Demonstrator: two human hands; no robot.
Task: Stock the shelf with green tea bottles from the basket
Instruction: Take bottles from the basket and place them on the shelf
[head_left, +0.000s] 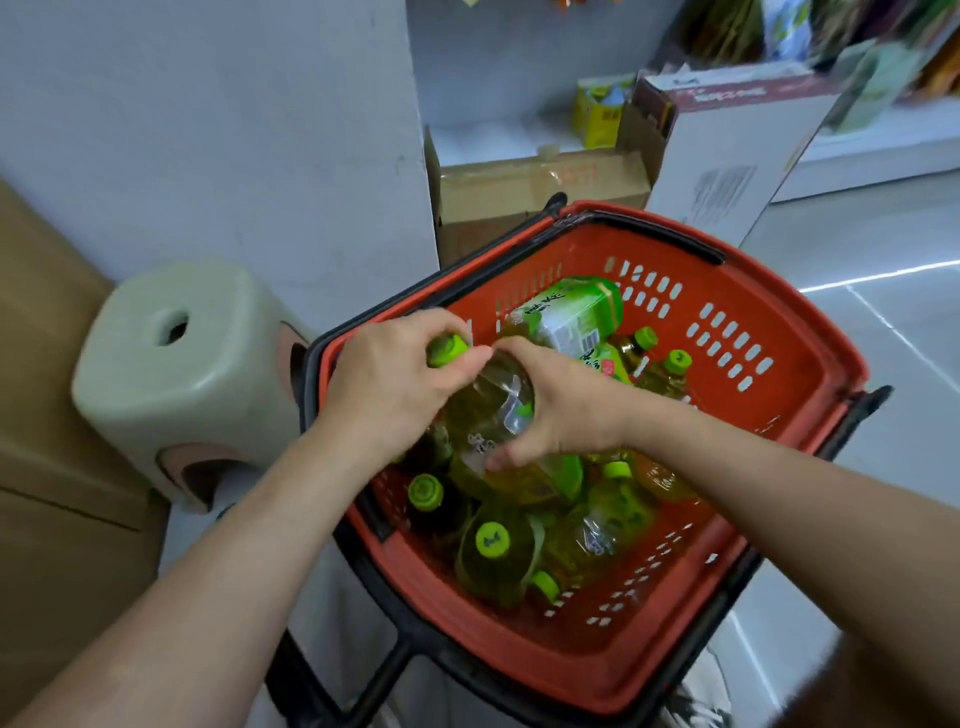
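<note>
1. Head view, looking down: a red plastic basket with black handles sits in the middle of the frame. It rests on a black frame above the pale tiled floor.
2. Both hands meet over the basket's left side and hold one green tea bottle. It lies tilted, with its cap toward the upper left.
3. The left hand has its fingers curled round the bright green cap and the neck.
4. The right hand wraps the clear body of the same bottle, fingers over the top and thumb underneath.
5. More bottles lie under and around the held one inside the basket. Some stand upright with green caps showing and others lie on their sides (a labelled bottle lies against the far wall).
6. A beige plastic stool stands just beside the basket's left rim. A tall brown carton fills the frame's left edge.
7. Behind the basket are a flat cardboard box, a white carton and a small yellow carton.
8. A white shelf carrying blurred packets runs across the upper right, well apart from the held bottle.
</note>
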